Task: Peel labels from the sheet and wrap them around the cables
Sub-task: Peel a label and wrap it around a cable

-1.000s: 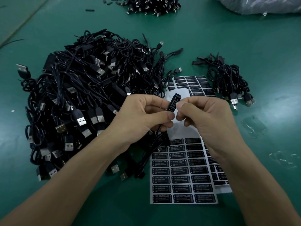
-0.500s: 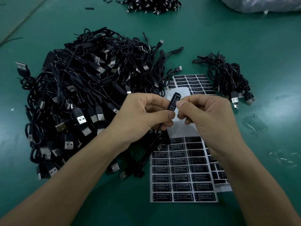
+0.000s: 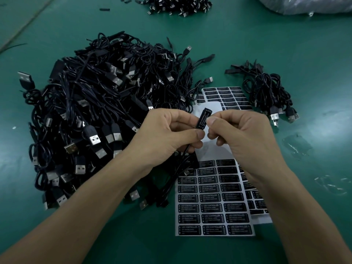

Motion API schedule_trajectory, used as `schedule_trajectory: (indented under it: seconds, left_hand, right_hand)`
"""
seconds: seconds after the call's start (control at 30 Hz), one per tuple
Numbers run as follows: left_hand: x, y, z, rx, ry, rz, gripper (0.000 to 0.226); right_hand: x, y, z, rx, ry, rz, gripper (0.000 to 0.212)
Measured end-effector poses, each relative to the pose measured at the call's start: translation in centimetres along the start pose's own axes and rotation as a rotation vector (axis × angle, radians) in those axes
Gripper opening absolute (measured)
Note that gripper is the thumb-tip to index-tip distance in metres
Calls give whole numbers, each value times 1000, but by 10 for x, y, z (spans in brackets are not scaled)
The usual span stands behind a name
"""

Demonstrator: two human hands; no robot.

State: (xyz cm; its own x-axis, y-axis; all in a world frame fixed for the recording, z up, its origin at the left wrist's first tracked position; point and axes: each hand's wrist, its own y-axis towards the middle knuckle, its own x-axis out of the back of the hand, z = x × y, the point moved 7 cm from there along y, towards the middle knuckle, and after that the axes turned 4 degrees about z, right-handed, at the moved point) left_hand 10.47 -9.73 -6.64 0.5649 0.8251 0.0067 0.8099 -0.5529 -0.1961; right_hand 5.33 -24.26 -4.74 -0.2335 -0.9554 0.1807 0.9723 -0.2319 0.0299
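Observation:
My left hand [image 3: 167,132] pinches the small black controller block of a cable [image 3: 204,119] between thumb and fingers; its thin cord hangs down from the hand [image 3: 177,168]. A black label reading LED CONTROLLER lies along the block. My right hand [image 3: 242,134] pinches the block's right side with thumb and forefinger. Below the hands lies the label sheet [image 3: 215,206], its upper part bare white backing and its lower rows full of black labels.
A big heap of black USB cables [image 3: 91,115] fills the left of the green table [image 3: 285,44]. A smaller bundle of cables [image 3: 266,94] lies at right. More label sheets [image 3: 228,96] lie behind the hands. Another cable pile [image 3: 177,4] sits at the far edge.
Both hands stay together on the block. The printed face of the label now shows more plainly along it; the hands have barely shifted.

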Motion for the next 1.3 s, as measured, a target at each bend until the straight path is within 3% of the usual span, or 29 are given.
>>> schedule_trajectory:
  seconds: [1.3]
  left_hand:
    - [0, 1, 2, -7, 28, 2, 17]
  right_hand:
    - [-1, 0, -1, 19, -85, -2, 18]
